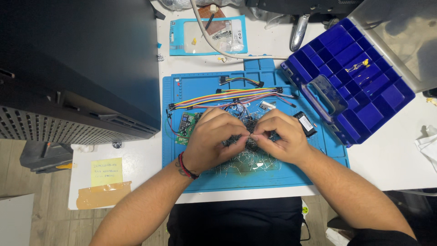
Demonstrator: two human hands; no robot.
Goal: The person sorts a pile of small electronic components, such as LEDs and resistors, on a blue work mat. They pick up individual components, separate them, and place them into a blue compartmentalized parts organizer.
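Both hands meet over a pile of little metal parts on a blue mat. The left hand and the right hand have fingers curled shut, pinching one tiny part between their tips. Colourful wires lie just past the fingers. A blue box sits right of them.

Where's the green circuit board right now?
In the head view, the green circuit board lies on the blue work mat, left of centre, partly hidden under the left hand, just below the rainbow jumper wires.
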